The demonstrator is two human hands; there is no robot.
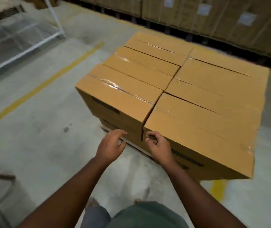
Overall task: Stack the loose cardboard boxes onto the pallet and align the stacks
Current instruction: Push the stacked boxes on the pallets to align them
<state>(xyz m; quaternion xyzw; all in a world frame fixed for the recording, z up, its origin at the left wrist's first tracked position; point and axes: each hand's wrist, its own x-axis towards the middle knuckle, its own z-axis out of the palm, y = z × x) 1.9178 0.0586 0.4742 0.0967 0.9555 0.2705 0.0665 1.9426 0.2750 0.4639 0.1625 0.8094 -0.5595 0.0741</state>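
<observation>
Right, I am looking down on the cardboard boxes (172, 89), taped brown cartons packed in two columns with at least two layers showing on the near faces. They sit on the pallet (136, 146), of which I see only a pale strip under the near edge, on the concrete floor (37, 122). My left hand (110, 144) hangs in front of the near left box with fingers loosely spread, holding nothing, close to the carton face; I cannot tell if it touches. My right hand (157, 143) is at the near corner of the right-hand box (197, 129), fingers loosely curled with nothing in them. A yellow floor line (49, 83) runs left of the stack, a white wire-mesh rack (16, 41) stands far left, and labelled cartons (213, 15) line the back.
</observation>
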